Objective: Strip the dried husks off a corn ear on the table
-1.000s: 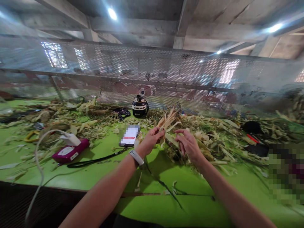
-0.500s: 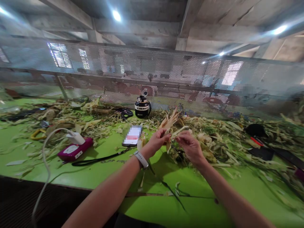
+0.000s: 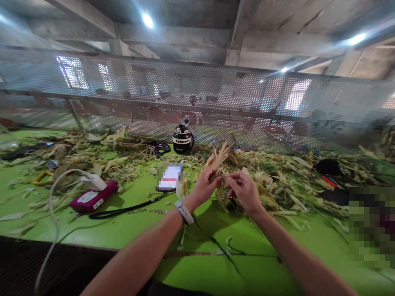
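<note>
My left hand [image 3: 204, 188], with a white watch on its wrist, is closed around the lower part of a bundle of dry, tan husk-like leaves [image 3: 219, 157] that fans up and away from it. Close beside it, my right hand [image 3: 246, 192] has thumb and fingers pinched together at the bundle's lower end. Whatever lies between those fingertips is too small and hidden to make out. Pale shreds hang down under both hands. Loose dry leaves and husk scraps [image 3: 277, 187] lie heaped just right of my right hand.
A green table [image 3: 197, 273] carries scattered husks. A phone [image 3: 169, 176] with a black strap lies left of my hands. Further left is a purple power block [image 3: 94, 197] with a white plug and cable. A black jug [image 3: 182, 139] stands before a perforated metal screen [image 3: 148, 94].
My right hand has come in closer to my left, and the pale strip at its fingers no longer shows clearly. My left hand keeps its hold on the bundle. The view has shifted slightly.
</note>
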Motion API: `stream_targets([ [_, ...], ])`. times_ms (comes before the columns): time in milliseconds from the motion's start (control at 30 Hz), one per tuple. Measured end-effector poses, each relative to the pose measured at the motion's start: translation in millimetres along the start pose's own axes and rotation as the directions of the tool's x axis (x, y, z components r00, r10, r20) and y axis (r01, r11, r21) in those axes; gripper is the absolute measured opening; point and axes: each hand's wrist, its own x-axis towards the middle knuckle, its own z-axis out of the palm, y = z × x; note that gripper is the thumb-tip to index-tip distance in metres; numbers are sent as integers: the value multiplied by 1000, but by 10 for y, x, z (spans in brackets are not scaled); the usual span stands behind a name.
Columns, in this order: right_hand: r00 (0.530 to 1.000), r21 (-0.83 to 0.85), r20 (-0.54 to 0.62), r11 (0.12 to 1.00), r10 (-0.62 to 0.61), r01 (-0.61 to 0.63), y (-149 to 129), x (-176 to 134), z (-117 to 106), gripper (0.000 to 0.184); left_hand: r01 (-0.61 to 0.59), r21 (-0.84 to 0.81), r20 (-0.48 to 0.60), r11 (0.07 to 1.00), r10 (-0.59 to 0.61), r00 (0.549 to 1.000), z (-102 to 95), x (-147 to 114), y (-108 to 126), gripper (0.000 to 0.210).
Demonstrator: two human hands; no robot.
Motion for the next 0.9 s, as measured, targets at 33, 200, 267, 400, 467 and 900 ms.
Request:
stream_targets([
  [33,1000,2,-13,1000,6,-6,-1,1,-2,35,-9,8,-2,1000,9,1000,4,-2,-15,24],
  [200,1000,-38,-13,999,-2,2,6,1,-9,35,-44,98,-44,994,49,998,19,-27,-9,22],
  [267,1000,-51,-11,999,-6,6,13,1,-8,35,-60,149,-57,987,69,996,23,-41,21,21],
  [400,1000,-9,-14,1000,-9,9,28,7,-1,38,-48,176,-72,983,61,996,30,-54,33,20],
  [467,1000,8,-12,1000,-15,15,31,8,1,39,-25,140,-83,990,37,996,33,-59,21,23],
  [900,998,-93,-49,995,-47,42,10,14,-48,30,-92,310,-45,946,111,993,17,-104,88,21],
])
